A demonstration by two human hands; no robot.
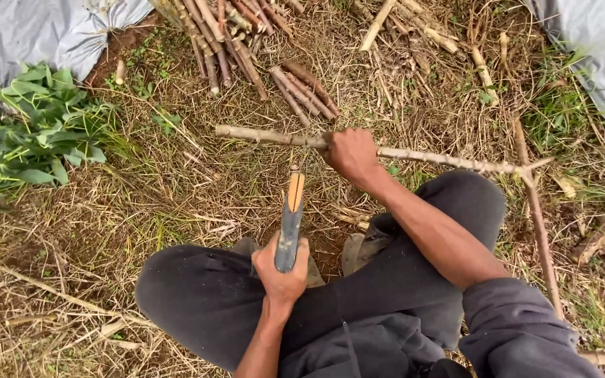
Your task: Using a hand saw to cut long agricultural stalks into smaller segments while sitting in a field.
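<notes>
Your right hand (pixel 350 152) was closed round a long, knobbly, pale grey-brown stalk (pixel 414 155), fingers wrapped fully over it near its middle. The stalk lay crosswise in front of you, roughly level, its left end out over the dry straw-covered ground (pixel 162 203) and its right end forking just beyond your right knee.

Your left hand (pixel 283 269) gripped a tool with a dark handle and an orange-tan wooden upper part (pixel 291 220), fingers curled tight about the handle's lower end. The tool stood pointing away from you, its tip just below the stalk and just left of your right hand; whether it touched the stalk could not be told.

You were crouched in dark trousers (pixel 204 294), knees apart, hands between them.

Further off lay a heap of short, cut reddish-brown stem pieces (pixel 246 49), ends toward you. Pale, scattered stem lengths (pixel 428 35) lay to the upper right. Green leafy plants (pixel 29 133) stood at left. Grey plastic sheeting (pixel 29 28) showed in both upper corners.
</notes>
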